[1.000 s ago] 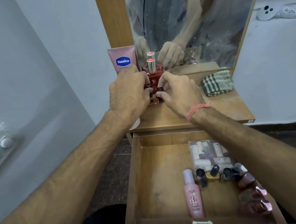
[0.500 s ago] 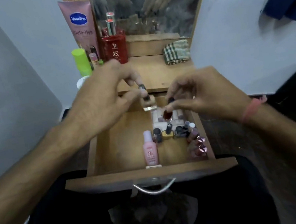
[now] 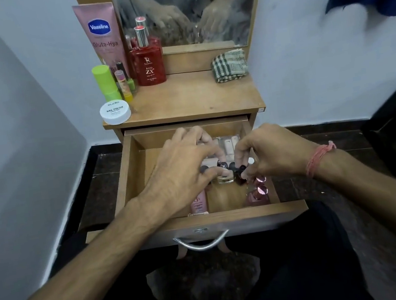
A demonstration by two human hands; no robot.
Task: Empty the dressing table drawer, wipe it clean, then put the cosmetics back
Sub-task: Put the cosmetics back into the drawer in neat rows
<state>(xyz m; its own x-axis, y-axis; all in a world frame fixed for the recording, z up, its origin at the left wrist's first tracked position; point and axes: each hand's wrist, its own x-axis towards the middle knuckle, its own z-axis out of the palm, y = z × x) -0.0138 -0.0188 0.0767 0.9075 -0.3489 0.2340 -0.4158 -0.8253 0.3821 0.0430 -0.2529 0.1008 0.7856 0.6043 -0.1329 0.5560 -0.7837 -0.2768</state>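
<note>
The wooden drawer (image 3: 130, 176) of the dressing table is pulled open. Inside it, my left hand (image 3: 182, 172) holds a small clear nail polish bottle (image 3: 225, 178) with a dark cap. My right hand (image 3: 270, 153) pinches a dark red nail polish bottle (image 3: 240, 179) right beside it. Several pink-capped bottles (image 3: 259, 187) sit at the drawer's right side, a pink tube (image 3: 199, 203) lies near its front, and a clear pack of small tubes (image 3: 227, 144) lies at the back, partly hidden by my hands.
On the tabletop (image 3: 193, 100) stand a Vaseline tube (image 3: 101, 36), a red perfume bottle (image 3: 147, 63), green and yellow sticks (image 3: 107, 83), a white nail polish remover jar (image 3: 115, 112) and a folded checked cloth (image 3: 230, 65). A mirror (image 3: 188, 10) rises behind. Walls close both sides.
Both hands came down from the red perfume bottle on the tabletop into the drawer, each carrying a small nail polish bottle. The camera tilted downward.
</note>
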